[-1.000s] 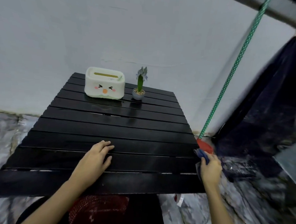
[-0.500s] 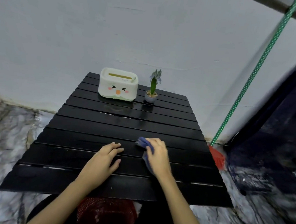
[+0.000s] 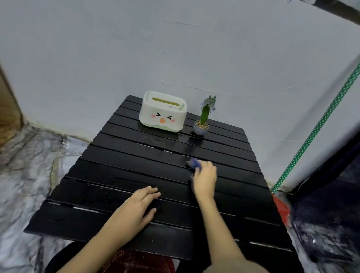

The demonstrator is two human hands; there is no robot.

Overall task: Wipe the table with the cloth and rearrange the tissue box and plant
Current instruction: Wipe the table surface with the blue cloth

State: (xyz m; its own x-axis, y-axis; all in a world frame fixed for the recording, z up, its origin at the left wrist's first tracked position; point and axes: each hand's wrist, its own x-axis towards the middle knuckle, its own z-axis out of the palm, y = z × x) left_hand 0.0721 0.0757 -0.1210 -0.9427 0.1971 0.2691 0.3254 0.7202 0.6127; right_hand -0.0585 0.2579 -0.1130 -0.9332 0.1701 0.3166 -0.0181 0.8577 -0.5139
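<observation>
A black slatted table (image 3: 113,170) stands against a white wall. At its far edge sits a white tissue box (image 3: 163,111) with a cartoon face. Just right of the box stands a small potted plant (image 3: 203,119) with a purple flower. My right hand (image 3: 205,179) presses a blue cloth (image 3: 194,164) onto the slats right of the table's middle; most of the cloth is hidden under the hand. My left hand (image 3: 138,206) lies flat on the near slats, fingers spread, holding nothing.
A green dotted pole (image 3: 332,107) leans against the wall at the right, with a red brush head (image 3: 281,208) at its foot beside the table's right edge. Dark fabric hangs at the far right. A red woven stool (image 3: 137,266) sits under the near edge. The floor is marbled.
My right hand brought the blue cloth from beyond the table's right edge onto the table, then slid it farther away toward the plant. The left hand stayed flat on the near slats.
</observation>
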